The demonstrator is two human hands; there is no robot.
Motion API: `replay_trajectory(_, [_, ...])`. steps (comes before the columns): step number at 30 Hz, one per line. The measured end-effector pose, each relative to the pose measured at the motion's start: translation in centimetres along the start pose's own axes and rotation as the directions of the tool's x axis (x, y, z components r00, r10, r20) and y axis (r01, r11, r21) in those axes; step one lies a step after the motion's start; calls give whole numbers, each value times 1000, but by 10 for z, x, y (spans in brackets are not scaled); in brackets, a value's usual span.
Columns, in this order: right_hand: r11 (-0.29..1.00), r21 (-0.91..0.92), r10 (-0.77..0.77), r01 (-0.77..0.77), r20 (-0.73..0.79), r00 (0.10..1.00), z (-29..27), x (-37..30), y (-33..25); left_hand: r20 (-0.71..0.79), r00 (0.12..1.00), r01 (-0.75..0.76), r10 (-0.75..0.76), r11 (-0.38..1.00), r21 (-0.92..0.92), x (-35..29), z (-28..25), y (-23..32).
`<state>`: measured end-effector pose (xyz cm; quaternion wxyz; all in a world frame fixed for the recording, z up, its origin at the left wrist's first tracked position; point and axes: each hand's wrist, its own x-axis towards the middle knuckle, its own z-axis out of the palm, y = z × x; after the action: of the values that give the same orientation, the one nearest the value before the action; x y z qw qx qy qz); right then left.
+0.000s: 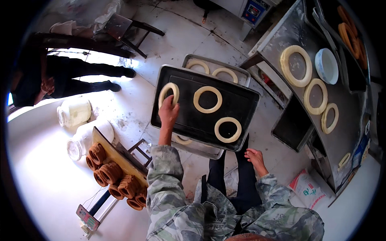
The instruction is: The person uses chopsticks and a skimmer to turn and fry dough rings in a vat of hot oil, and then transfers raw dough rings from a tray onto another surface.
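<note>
Above pale floor, a tray is holding dough rings; left hand is pinching one, right hand is hanging half-spread.

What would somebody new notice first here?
Probably the black tray in the middle, with three pale rings; the left hand holds the leftmost one. Next come more pale rings on the metal table at right, and brown rings piled on a board at the lower left.
</note>
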<state>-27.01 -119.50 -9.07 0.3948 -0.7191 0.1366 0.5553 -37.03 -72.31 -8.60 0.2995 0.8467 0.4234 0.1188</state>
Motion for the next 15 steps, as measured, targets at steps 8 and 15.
replay_trajectory(8, [999, 39, 24, -23, -22, 999, -22, -2, 21, 242, 970, -69, 15, 974, 217, -109, 140, 57])
replay_trajectory(15, [998, 35, 45, -43, -58, 997, -70, -3, 52, 217, 955, 115, -201, 928, 353, -145, 215, 61])
